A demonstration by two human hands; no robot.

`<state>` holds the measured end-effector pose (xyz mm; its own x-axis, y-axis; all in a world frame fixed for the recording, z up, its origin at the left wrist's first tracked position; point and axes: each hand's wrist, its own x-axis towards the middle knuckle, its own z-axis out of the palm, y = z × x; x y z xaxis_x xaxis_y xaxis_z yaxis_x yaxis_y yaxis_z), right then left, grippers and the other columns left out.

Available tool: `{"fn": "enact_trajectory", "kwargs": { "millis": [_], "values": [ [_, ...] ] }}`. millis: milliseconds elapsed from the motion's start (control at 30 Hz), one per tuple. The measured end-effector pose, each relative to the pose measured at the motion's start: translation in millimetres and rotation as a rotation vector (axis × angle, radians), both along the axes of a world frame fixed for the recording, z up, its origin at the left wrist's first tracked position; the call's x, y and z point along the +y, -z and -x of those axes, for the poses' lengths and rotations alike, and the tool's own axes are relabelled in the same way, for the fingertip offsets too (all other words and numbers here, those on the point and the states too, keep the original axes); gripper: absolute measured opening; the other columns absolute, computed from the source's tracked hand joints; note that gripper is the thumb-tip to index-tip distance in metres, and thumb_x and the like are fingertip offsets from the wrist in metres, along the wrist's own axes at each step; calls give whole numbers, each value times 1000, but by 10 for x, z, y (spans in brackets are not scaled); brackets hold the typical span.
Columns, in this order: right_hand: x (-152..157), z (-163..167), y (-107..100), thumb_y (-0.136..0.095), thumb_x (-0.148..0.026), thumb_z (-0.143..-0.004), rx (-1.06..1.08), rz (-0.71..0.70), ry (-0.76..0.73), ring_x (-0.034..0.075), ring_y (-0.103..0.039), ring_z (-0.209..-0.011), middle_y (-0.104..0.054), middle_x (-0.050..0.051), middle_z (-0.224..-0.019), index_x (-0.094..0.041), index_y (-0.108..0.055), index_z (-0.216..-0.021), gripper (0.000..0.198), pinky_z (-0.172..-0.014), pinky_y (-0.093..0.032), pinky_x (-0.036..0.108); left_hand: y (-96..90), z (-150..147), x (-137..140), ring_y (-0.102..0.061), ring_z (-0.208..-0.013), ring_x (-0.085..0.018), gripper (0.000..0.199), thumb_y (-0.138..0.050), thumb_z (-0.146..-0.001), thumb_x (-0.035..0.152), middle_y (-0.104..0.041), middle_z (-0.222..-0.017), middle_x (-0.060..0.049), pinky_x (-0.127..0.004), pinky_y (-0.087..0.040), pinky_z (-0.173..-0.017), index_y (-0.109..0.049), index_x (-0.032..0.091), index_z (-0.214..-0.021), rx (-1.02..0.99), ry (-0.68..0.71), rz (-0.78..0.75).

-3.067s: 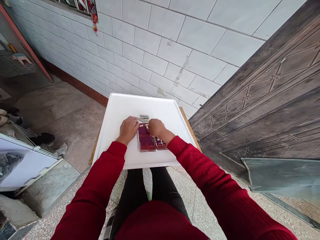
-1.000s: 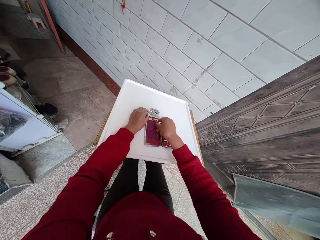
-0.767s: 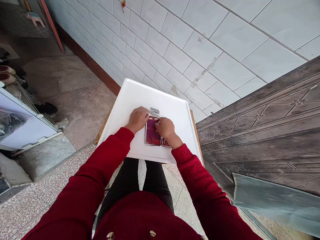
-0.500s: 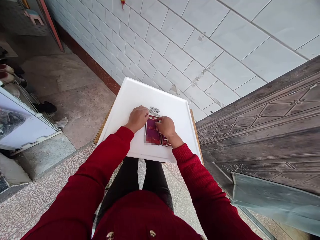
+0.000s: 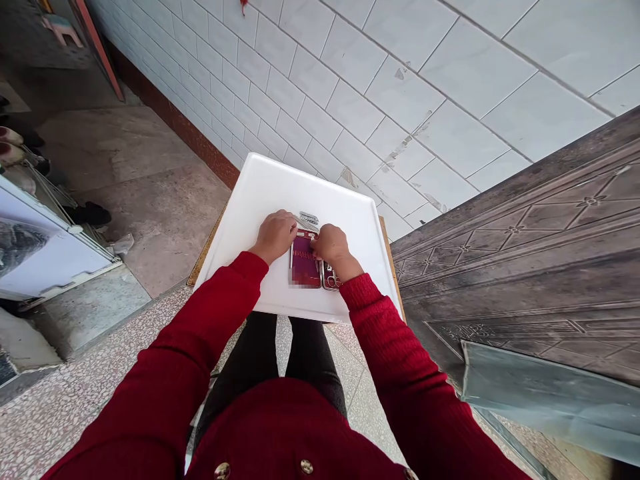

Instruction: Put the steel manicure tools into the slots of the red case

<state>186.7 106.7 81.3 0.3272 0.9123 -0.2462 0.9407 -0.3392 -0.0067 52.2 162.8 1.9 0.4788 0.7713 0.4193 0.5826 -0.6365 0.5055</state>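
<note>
Hands at work on a red manicure case [image 5: 305, 261], which lies open on a white tray [image 5: 260, 193] just below the tray's centre, its left leaf at 9 o'clock of the right leaf. Left hand [image 5: 275, 233] rests curled at the case's upper left corner, about 10 o'clock of the case; its fingers are bent together, and whether they pinch anything cannot be told. Right hand [image 5: 331, 244] lies over the upper part of the right leaf, at 2 o'clock of the case, fingers closed toward the top edge; their grip is hidden. Since 0.5 s ago this hand has slid slightly up and inward, covering more of the leaf, so that only the small scissors [image 5: 330, 280] at its lower end show. Loose metal tools [image 5: 309, 219] remain on the tray at 12 o'clock of the case, just beyond both hands, unmoved over the last 1 s. Judged from this, work on seating an implement in the upper right leaf is in progress, with tools left outside.
</note>
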Motion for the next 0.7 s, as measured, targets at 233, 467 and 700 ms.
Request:
{"fn": "enact_trajectory", "kwargs": {
  "millis": [233, 467, 700],
  "values": [
    [-10, -41, 61, -67, -20, -89, 84, -72, 55, 21, -74, -77, -79, 11, -79, -14, -77, -89, 12, -72, -53, 26, -7, 5, 1, -65, -113, -28, 19, -54, -92, 15, -77, -114, -9, -45, -54, -99, -70, 21, -83, -15, 5, -4],
    [58, -96, 86, -61, -19, -90, 203, -99, 90, 17, -70, -64, -77, 8, -71, -17, -73, -70, 23, -68, -53, 24, -4, 5, 1, -66, -111, -28, 18, -55, -92, 15, -77, -111, -10, -46, -54, -98, -69, 21, -82, -15, -3, -6],
    [426, -91, -53, -62, -21, -91, 53, -171, -76, 20, -73, -81, -80, 12, -84, -13, -79, -89, 20, -73, -52, 25, -29, 30, -9, -66, -109, -28, 19, -54, -92, 15, -76, -106, -10, -45, -54, -98, -69, 21, -82, -7, 8, -19]
  ]
}}
